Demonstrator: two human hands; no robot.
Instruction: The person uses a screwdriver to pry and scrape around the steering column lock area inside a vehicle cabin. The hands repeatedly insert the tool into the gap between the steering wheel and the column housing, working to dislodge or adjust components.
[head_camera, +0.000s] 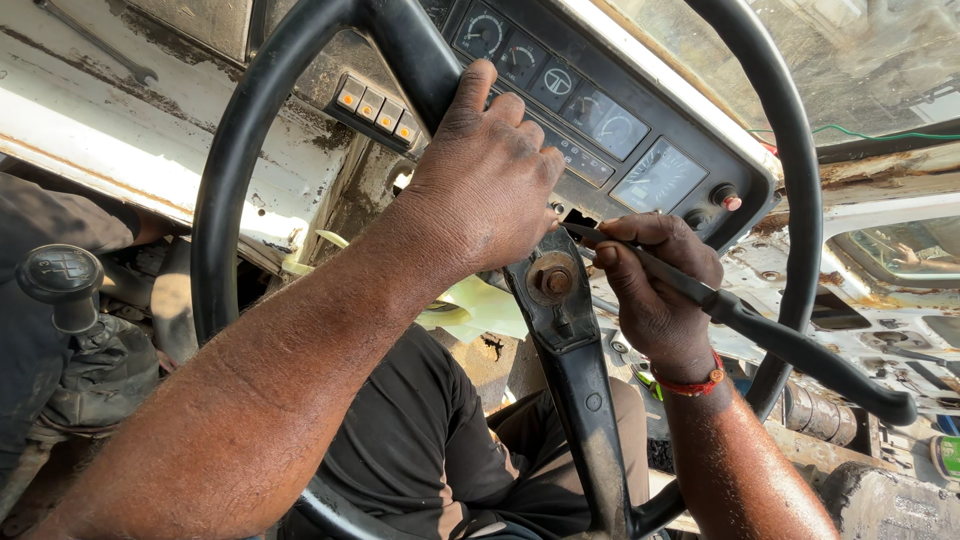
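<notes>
Here the left hand (490, 175) grips a spoke just above the steering wheel's rusty hub nut (552, 280), while the right hand (655, 290) closes round a black lever (760, 335) beside it.

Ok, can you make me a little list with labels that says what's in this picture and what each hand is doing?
place: inside an old, worn vehicle cab
left hand: gripping the upper spoke of the black steering wheel
right hand: closed around a black lever stalk beside the wheel's hub
hub: rusty nut showing at the centre
dashboard: round gauges, a row of orange buttons, a red knob
wrist: red band on the right arm
lower left: black gear knob
</notes>
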